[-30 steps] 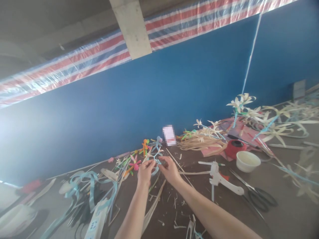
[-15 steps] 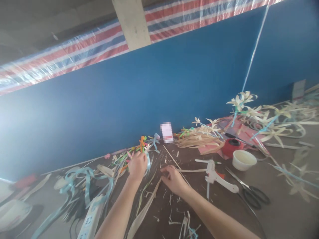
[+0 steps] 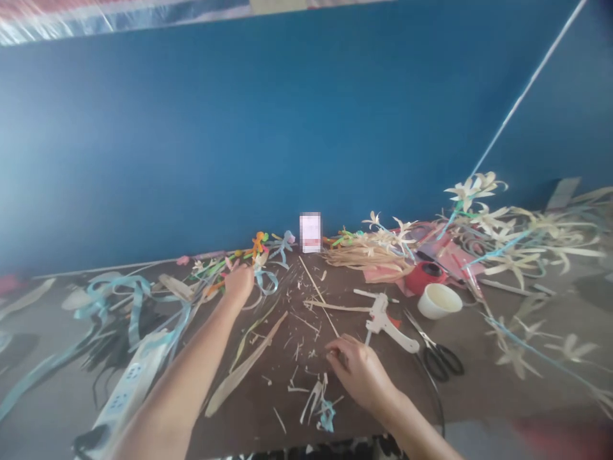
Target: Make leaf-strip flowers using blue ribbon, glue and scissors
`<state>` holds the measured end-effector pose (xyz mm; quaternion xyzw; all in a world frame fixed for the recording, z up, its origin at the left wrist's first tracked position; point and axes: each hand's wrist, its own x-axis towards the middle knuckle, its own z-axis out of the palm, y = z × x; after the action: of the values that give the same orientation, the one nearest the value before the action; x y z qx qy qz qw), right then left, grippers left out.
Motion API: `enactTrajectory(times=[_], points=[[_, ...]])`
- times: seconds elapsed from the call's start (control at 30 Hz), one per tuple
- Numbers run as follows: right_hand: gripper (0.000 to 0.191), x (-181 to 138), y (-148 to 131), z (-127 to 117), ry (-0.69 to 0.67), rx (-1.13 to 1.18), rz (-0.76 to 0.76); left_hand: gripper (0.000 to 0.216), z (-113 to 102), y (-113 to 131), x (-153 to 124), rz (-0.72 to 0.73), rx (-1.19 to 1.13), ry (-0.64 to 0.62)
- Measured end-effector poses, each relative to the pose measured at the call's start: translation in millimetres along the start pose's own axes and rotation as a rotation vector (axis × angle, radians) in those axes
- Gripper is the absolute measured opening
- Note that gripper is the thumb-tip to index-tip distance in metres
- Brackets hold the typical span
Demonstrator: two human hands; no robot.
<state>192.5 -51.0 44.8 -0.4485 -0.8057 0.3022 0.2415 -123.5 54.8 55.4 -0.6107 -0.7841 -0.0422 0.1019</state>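
My left hand (image 3: 238,283) reaches far across the brown table (image 3: 479,396), its fingers curled at a pile of small coloured craft flowers (image 3: 225,265) beside a light blue ribbon loop (image 3: 266,279). What its fingers hold is hidden. My right hand (image 3: 360,374) rests near the table's front, fingers bent and pinched over thin straw strips (image 3: 316,390). A white glue gun (image 3: 385,316) lies just beyond my right hand.
Black-handled scissors (image 3: 438,355), a white cup (image 3: 439,301) and a red tape roll (image 3: 425,276) lie to the right. Pale straw flowers (image 3: 483,214) spread over the far right. A white power strip (image 3: 125,390) and blue ribbons (image 3: 119,300) sit on the left, with a blue wall behind.
My hands, together on a blue ribbon piece a second ago, have parted. The left moved out to the flower pile; the right drew back toward the table's front. The view tilted down.
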Motion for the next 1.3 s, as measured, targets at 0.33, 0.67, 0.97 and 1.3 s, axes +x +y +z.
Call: enactTrajectory(times=[0.33,0.67,0.97,1.3], points=[[0.019,-10.3,24.0,-18.6,0.003,-0.134,0.042,0.025,-0.6,-9.3,-20.0,-0.048,-0.127,-0.029],[0.008,12.4,26.9,-44.0,0.125,-0.317,0.053,0.030,-35.3,25.5,-155.6,0.357,-0.502,-0.009],[0.015,7.4,22.5,-20.0,-0.059,-0.281,-0.009,0.079,-9.4,94.6,-214.3,1.020,-0.481,-0.483],[0.016,8.3,40.5,-47.3,0.047,-0.319,0.029,0.040,-5.6,45.2,-137.2,0.547,-0.189,-0.082]])
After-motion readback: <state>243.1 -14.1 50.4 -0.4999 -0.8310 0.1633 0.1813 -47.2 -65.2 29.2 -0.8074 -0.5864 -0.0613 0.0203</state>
